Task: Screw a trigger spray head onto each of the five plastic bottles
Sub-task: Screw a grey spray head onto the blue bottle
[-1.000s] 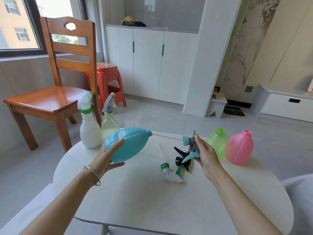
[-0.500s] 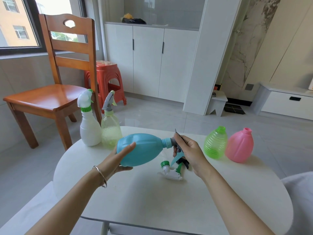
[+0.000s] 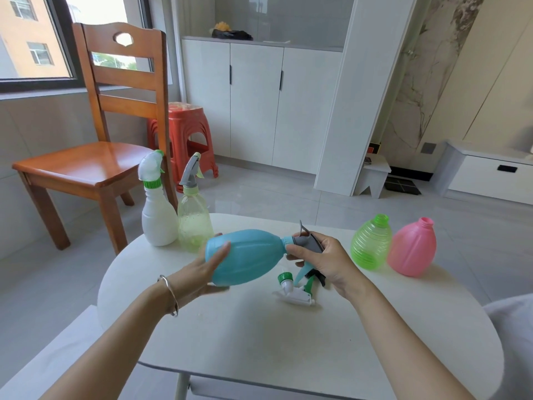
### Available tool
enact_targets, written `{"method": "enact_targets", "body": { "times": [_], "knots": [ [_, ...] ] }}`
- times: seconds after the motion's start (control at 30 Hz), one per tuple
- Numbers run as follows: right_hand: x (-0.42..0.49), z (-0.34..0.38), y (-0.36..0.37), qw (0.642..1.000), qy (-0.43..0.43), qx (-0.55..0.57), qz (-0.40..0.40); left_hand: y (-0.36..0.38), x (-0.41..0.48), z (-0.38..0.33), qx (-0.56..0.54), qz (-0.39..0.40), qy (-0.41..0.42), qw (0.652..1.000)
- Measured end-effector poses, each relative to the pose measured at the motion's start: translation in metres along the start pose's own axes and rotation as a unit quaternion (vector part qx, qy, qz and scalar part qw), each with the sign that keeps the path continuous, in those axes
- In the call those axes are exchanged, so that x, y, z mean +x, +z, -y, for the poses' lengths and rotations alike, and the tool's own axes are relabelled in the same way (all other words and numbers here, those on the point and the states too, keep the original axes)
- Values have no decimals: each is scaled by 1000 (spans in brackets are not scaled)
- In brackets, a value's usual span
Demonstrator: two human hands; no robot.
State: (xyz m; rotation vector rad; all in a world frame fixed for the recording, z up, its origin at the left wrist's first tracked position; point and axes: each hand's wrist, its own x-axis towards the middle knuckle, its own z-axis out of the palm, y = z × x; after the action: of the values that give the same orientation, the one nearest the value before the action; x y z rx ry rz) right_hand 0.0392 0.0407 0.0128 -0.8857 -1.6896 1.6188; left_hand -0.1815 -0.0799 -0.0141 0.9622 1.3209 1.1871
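Note:
My left hand (image 3: pixel 202 268) holds a blue bottle (image 3: pixel 248 256) on its side above the white table (image 3: pixel 288 356), neck pointing right. My right hand (image 3: pixel 323 259) grips a grey spray head with a blue trigger (image 3: pixel 307 242) at the bottle's neck. A white bottle (image 3: pixel 158 217) and a clear yellowish bottle (image 3: pixel 194 223) stand at the back left, each with a spray head on. A green bottle (image 3: pixel 370 242) and a pink bottle (image 3: pixel 412 248) stand open-necked at the right. A white and green spray head (image 3: pixel 292 293) lies on the table, and a dark one (image 3: pixel 315 277) is partly hidden under my right hand.
A wooden chair (image 3: pixel 95 157) stands behind the table at the left, with a red plastic stool (image 3: pixel 184 134) beyond it. White cupboards line the far wall. A pale cushion edge (image 3: pixel 513 342) shows at the lower right.
My right hand brought the grey spray head left to the blue bottle's neck. My left hand moved the bottle rightwards and lower, over the table's middle.

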Motion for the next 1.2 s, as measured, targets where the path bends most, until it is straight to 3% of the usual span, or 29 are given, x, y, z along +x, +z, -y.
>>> {"method": "enact_targets", "body": {
  "times": [0.07, 0.27, 0.43, 0.53, 0.63, 0.77, 0.9, 1.0, 1.1, 1.2],
  "knots": [
    [-1, 0, 1, 1000, 5, -7, -4, 0, 1, -1, 5, -12, -45, 999],
    [-3, 3, -4, 999, 41, 10, -23, -10, 7, 0, -55, 9, 51, 997],
    [-3, 3, 0, 999, 35, -4, -15, 1, 3, -1, -29, 13, -64, 997],
    [-2, 4, -3, 998, 51, 20, -37, -6, 3, -1, -81, 9, 11, 997],
    [-3, 5, -5, 997, 59, 44, -30, -11, 4, -2, -96, 58, 40, 993],
    [-5, 5, -3, 999, 49, 6, -21, 2, 2, -4, -105, 41, -57, 992],
    [-5, 5, -3, 998, 60, 12, -27, 0, 4, -5, -95, -1, 26, 995],
    [-5, 6, -2, 998, 64, 19, -19, -2, 2, -6, -80, 16, 65, 995],
    [-5, 6, -2, 998, 51, 14, -26, 4, 0, -4, -83, 41, -31, 995],
    [-5, 4, -3, 998, 59, 10, -34, 2, 3, 0, -81, 30, -2, 996]
  ]
}}
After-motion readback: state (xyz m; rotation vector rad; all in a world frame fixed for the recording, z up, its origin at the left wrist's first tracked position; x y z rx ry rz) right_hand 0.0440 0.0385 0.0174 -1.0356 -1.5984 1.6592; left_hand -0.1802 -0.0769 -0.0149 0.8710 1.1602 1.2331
